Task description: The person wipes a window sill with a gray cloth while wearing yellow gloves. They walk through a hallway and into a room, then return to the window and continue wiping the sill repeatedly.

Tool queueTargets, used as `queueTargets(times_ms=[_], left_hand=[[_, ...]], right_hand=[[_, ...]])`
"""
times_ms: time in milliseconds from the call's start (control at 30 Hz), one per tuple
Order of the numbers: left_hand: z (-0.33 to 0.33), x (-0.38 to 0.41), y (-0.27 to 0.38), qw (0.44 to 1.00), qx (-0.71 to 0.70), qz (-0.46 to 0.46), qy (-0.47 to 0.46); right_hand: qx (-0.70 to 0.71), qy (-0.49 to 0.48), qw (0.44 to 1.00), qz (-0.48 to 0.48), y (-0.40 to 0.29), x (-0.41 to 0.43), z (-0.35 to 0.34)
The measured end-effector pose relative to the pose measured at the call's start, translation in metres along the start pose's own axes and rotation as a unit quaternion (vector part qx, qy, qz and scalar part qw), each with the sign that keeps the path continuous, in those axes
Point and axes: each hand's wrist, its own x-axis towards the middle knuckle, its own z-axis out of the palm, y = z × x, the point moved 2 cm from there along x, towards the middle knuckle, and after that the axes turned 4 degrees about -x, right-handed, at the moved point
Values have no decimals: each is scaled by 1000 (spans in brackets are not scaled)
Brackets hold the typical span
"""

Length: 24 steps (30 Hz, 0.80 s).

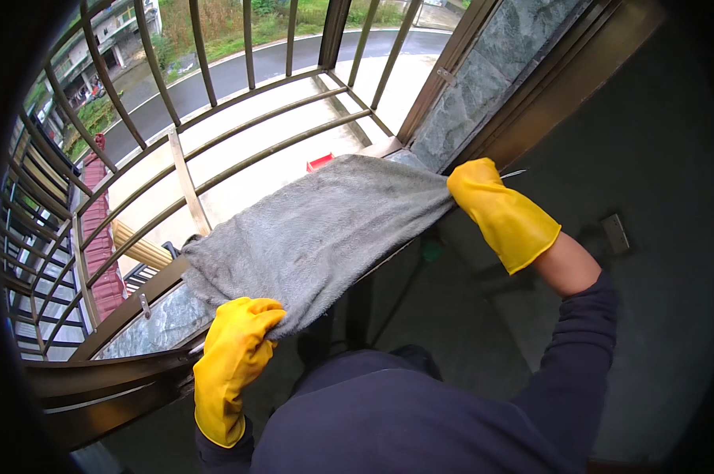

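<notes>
A grey plush cloth (321,231) is stretched between my two hands over a window sill of grey-green stone (161,323). My left hand (235,367), in a yellow rubber glove, grips the cloth's lower left corner near the window frame. At the cloth's far right end, my right hand (493,207), also in a yellow rubber glove, has its fingers closed on a bunched corner. The cloth hides the middle of the sill, and the fingertips are partly hidden in its folds.
A metal window guard (283,139) with curved bars stands beyond the sill. A wooden strip (189,183) lies across its lower bars. To the right are a stone-clad wall edge (481,83) and a brown metal frame (546,83). A wall socket (615,233) shows in the dark room.
</notes>
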Motion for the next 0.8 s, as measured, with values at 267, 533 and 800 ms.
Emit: queueTargets(times_ms=[267, 533, 800], left_hand=[[-4, 2, 11, 999, 23, 4, 30], [24, -1, 3, 995, 91, 20, 22], [37, -8, -10, 995, 37, 3, 90]], right_hand=[[17, 93, 992, 82, 8, 7, 30], [172, 2, 982, 82, 11, 6, 16], [534, -97, 833, -109, 18, -16, 1]])
